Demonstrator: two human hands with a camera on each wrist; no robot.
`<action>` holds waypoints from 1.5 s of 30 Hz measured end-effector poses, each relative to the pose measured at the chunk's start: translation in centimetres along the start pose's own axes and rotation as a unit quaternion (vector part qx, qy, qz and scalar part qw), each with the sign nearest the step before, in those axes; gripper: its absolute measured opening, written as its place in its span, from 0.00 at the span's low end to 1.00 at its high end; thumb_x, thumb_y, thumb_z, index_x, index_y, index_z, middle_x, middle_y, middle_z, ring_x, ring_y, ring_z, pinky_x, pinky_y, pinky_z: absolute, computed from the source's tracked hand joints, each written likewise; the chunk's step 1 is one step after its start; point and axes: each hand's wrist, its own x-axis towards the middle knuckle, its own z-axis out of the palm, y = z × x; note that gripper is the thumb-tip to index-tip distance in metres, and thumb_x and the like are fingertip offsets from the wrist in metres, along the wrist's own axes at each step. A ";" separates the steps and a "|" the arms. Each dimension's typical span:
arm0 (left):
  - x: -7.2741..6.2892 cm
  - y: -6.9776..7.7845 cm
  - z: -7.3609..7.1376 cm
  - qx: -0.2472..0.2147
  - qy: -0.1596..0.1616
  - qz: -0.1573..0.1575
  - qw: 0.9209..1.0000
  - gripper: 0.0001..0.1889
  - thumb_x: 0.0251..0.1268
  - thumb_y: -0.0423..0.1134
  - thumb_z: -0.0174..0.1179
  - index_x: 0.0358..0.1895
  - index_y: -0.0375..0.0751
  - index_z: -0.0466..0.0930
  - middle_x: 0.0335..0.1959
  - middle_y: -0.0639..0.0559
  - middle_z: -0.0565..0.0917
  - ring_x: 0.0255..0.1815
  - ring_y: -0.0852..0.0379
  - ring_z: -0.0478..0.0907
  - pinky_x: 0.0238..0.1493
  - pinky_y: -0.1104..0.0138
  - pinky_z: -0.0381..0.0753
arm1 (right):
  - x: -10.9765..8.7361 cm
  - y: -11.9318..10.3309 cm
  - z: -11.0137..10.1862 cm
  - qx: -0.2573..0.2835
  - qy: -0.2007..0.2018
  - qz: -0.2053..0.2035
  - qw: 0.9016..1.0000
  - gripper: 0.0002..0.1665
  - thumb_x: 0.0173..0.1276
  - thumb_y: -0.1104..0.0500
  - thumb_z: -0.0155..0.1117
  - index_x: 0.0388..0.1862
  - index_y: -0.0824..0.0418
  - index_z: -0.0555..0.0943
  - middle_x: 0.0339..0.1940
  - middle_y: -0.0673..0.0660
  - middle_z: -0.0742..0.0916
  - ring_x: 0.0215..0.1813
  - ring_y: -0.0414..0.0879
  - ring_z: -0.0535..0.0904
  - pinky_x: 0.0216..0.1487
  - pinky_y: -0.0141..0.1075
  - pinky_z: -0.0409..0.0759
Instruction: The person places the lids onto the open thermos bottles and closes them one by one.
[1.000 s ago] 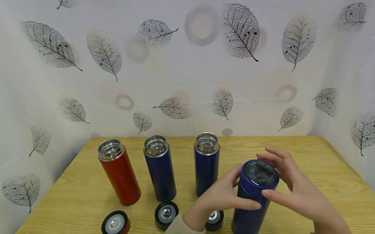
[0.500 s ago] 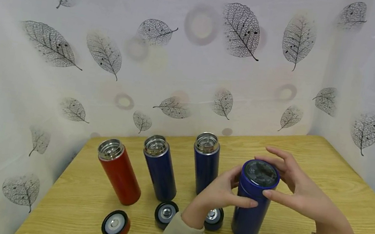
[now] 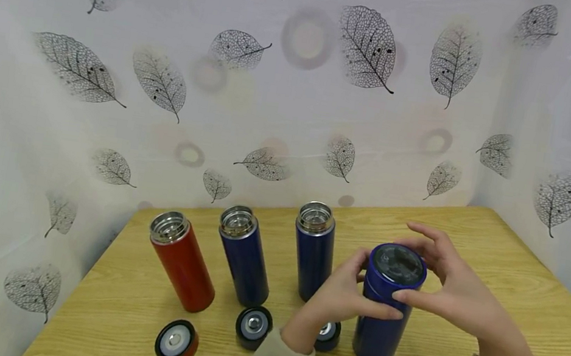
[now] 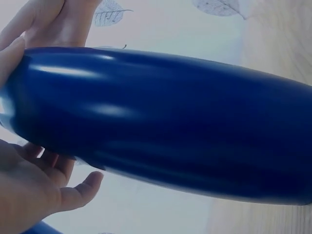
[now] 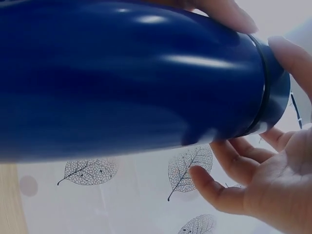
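In the head view a blue thermos point(image 3: 377, 342) stands upright on the table, its dark-topped lid point(image 3: 399, 264) seated on it. My left hand point(image 3: 337, 290) grips the upper body from the left, thumb across the front. From the right, my right hand point(image 3: 459, 290) holds the lid between thumb and fingers. The two thumbs lie close together near the seam. The blue body point(image 4: 161, 122) fills most of the left wrist view. In the right wrist view the lid point(image 5: 277, 92) shows a narrow dark seam, with fingers around it.
Left of my hands stand three lidless thermoses: a red one point(image 3: 188, 271), a blue one point(image 3: 247, 264) and another blue one point(image 3: 314, 256). Before them lie upturned lids: a red one point(image 3: 177, 343), a dark one point(image 3: 253, 326) and another point(image 3: 328, 335) partly behind my left wrist.
My left thumb has slid slightly right along the thermos and my right thumb slightly left over the lid's edge. The thermos stays in place; the other thermoses and lids have not moved.
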 end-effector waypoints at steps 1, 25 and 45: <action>0.0 0.0 0.1 0.003 0.002 0.003 1.000 0.33 0.42 0.33 0.70 0.54 0.48 0.63 0.46 0.62 0.71 0.48 0.66 0.68 0.50 0.66 0.67 | 0.0 0.0 0.1 -0.008 0.006 0.006 1.000 0.52 0.46 0.73 0.69 0.66 0.59 0.52 0.51 0.55 0.73 0.51 0.36 0.70 0.50 0.21 0.60; -0.1 1.0 -0.8 -0.072 -0.089 0.066 0.991 0.36 0.46 0.19 0.60 0.62 0.36 0.58 0.54 0.47 0.71 0.50 0.63 0.70 0.51 0.67 0.68 | 0.1 0.7 -0.3 0.076 -0.082 -0.070 0.991 0.49 0.51 0.79 0.59 0.68 0.66 0.45 0.62 0.56 0.67 0.60 0.39 0.63 0.54 0.22 0.60; -0.2 0.4 0.6 0.037 0.059 -0.012 0.997 0.35 0.40 0.37 0.71 0.55 0.50 0.64 0.44 0.64 0.71 0.45 0.67 0.69 0.47 0.68 0.69 | 0.2 0.2 0.2 0.019 -0.004 -0.003 1.000 0.48 0.49 0.74 0.66 0.66 0.61 0.53 0.55 0.57 0.72 0.53 0.35 0.70 0.51 0.21 0.61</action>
